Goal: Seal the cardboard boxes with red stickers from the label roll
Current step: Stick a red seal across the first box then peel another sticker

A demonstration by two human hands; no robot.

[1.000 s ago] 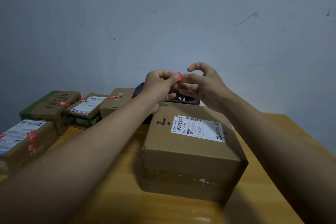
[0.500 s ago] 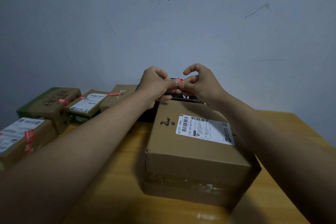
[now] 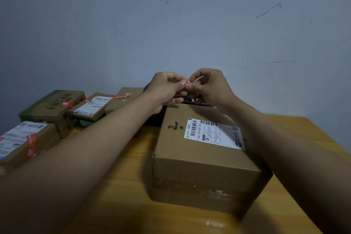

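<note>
Red and very small, the sticker (image 3: 188, 82) sits pinched between the fingertips of both hands, held in the air above the far edge of the large cardboard box (image 3: 205, 150) on the wooden table (image 3: 121, 173); the left hand (image 3: 167, 89) has its fingers curled with thumb and forefinger nipping one end, and the right hand (image 3: 209, 87) grasps the other end in the same way, with what looks like a pale strip of backing by its fingers, though that is too small to be sure of; I judge the sticker to be almost weightless, thin and limp, apt to curl, fold onto itself or cling to skin once its glue is bare, so it is best held only by its very tips and kept lightly taut between the two hands; the box by contrast looks stiff and steady enough to take a firm press without being held down; a dark object (image 3: 190, 99), possibly the label roll, lies just behind the box beneath the hands, mostly hidden; to the left stand smaller boxes (image 3: 57, 106) already wearing red strips, well apart from the one in front.
</note>
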